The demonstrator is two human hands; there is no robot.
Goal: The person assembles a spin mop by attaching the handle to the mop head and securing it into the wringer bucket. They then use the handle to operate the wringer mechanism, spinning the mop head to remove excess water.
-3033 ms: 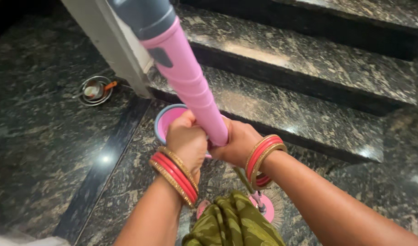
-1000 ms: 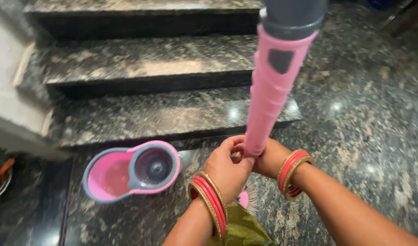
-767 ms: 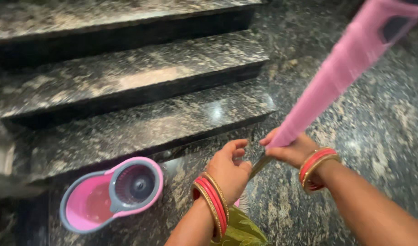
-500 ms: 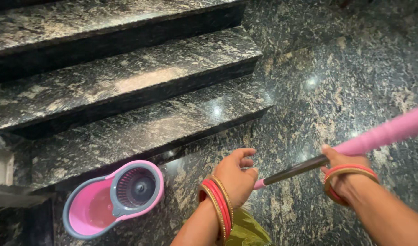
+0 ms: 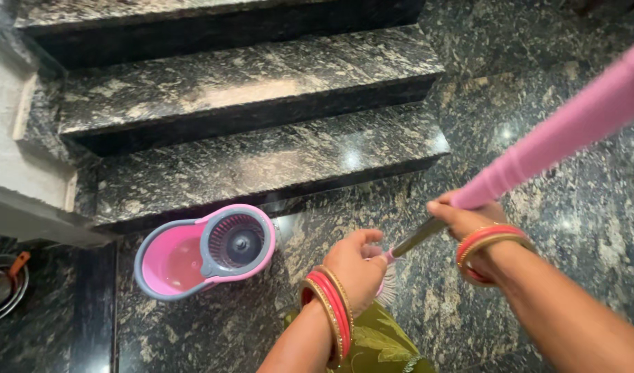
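Observation:
My right hand (image 5: pixel 469 220) is closed around the lower end of a pink mop handle (image 5: pixel 559 135) that slants up to the right edge. A thin dark metal rod (image 5: pixel 417 238) runs from the handle down toward the mop head (image 5: pixel 384 289), mostly hidden behind my left hand. My left hand (image 5: pixel 355 266) hovers loosely curled over the rod's lower end, fingers apart, not clearly gripping it. Both wrists carry red and gold bangles. A pink and grey spin mop bucket (image 5: pixel 205 250) stands on the floor to the left, at the foot of the steps.
Dark speckled granite steps (image 5: pixel 261 159) rise at the top, with the same stone floor (image 5: pixel 579 228) all around. A pale wall base (image 5: pixel 26 200) sits at left, and a steel dish (image 5: pixel 2 287) lies at the far left edge. Green cloth (image 5: pixel 375 345) hangs below my hands.
The mop handle has swung from upright to slanting right. My left hand has come off the handle and now hovers by the rod. The view has shifted, bringing the bucket more toward the centre.

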